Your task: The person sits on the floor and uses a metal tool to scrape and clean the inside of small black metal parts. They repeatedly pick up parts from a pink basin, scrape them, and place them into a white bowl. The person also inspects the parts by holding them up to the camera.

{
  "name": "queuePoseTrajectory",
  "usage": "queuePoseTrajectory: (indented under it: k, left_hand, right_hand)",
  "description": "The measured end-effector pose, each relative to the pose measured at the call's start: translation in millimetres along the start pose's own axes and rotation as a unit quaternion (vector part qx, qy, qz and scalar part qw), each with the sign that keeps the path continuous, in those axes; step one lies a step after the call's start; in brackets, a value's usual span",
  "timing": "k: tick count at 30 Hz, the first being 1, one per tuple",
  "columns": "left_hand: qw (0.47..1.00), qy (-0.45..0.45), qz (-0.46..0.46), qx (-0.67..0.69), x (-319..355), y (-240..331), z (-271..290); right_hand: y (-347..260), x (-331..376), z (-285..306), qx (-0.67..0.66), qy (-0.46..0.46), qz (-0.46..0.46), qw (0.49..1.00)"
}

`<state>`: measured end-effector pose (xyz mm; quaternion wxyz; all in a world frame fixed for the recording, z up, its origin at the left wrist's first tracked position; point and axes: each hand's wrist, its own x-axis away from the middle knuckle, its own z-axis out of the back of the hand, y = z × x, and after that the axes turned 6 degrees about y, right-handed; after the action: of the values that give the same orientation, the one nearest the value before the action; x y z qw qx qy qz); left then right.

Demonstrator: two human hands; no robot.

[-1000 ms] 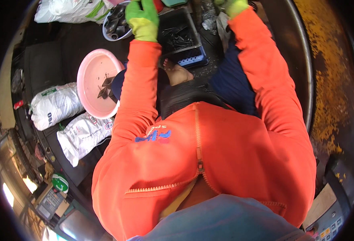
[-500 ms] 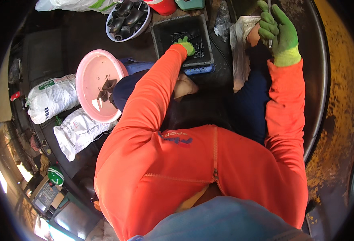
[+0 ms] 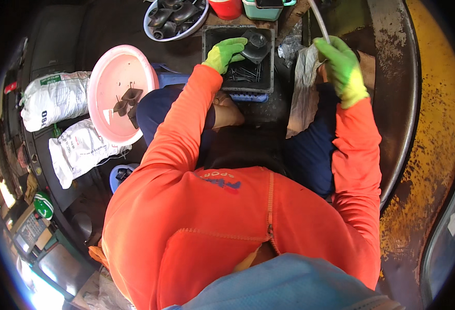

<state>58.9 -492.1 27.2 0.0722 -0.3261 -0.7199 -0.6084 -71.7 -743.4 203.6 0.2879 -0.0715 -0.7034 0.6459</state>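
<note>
My left hand (image 3: pixel 226 55), in a green glove, has its fingers closed on the edge of a black moulded part (image 3: pixel 257 46), which has a round raised middle. This part is over the far side of a black crate (image 3: pixel 204 39). Thin dark nail-like pins (image 3: pixel 244 74) lie in the crate's near half. On the right, my gloved right hand (image 3: pixel 345 72) is wrapped round a slim grey metal rod (image 3: pixel 318 19). The rod slants up out of the top of the view, so its far end is hidden. A crumpled whitish sheet (image 3: pixel 304 88) hangs beside that hand.
A pale bowl of black moulded parts (image 3: pixel 178 19) stands beyond the crate. Left of my knee is a pink basin (image 3: pixel 96 88) with a few dark pieces, beside white sacks (image 3: pixel 57 98). Red (image 3: pixel 225 9) and teal (image 3: pixel 262 11) containers stand at the back. A curved metal rim (image 3: pixel 416 98) borders the right.
My left hand has moved from among the pins to the black part, now over the crate. My right hand has come lower and left; its rod leans the other way.
</note>
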Motion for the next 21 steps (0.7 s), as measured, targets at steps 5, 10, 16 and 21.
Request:
queuePoseTrajectory:
  k: [5, 10, 16, 21]
  left_hand:
    - [0.946, -0.059, -0.291, -0.126, 81.6, 33.2, -13.7]
    - [0.977, -0.091, -0.135, 0.138, 113.3, 22.0, 1.8]
    - [0.819, 0.083, -0.446, -0.352, 93.4, -1.6, 37.9]
    - [0.817, 0.187, -0.320, -0.442, 63.6, -42.6, 80.6]
  right_hand:
    - [47.3, -6.5, -49.6, 0.036, -0.015, -0.031, 0.999]
    - [79.8, 14.4, -88.2, -0.079, -0.100, -0.161, 0.979]
    - [144.2, 27.0, -120.6, -0.026, -0.146, -0.150, 0.978]
    - [169.0, 34.0, -122.2, 0.287, -0.089, 0.109, 0.947]
